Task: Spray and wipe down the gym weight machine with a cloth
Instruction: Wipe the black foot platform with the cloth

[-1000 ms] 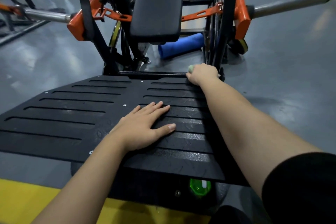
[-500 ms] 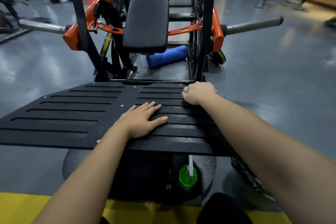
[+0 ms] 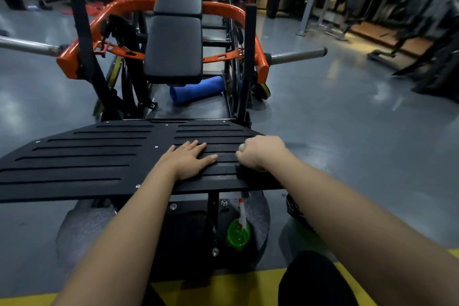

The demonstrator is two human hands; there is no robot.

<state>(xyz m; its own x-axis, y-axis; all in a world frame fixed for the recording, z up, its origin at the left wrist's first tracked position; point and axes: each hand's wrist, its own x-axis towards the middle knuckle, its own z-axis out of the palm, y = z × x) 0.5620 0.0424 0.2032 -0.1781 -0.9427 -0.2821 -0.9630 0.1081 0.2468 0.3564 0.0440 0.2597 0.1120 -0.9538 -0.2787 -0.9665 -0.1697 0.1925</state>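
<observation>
Head view: footplate [image 3: 87, 164] stretches lengthwise left to right

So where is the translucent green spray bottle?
In the head view's lower centre, the green bottle sits under the black ribbed footplate, below the right hand.

So I've got the left hand [image 3: 188, 160] lying flat, fingers straight, on the black slotted footplate [image 3: 74, 164]. The right hand [image 3: 262, 153] is balled up just beside it near the plate's right edge, gripping a cloth [image 3: 241, 147] with only a pale bit poking out. A green spray bottle [image 3: 238, 233] sits under the plate's near edge, and past the plate there's a black back pad [image 3: 173, 49] inside the orange frame [image 3: 72, 64], with a blue roller [image 3: 196, 89] lying below it.
</observation>
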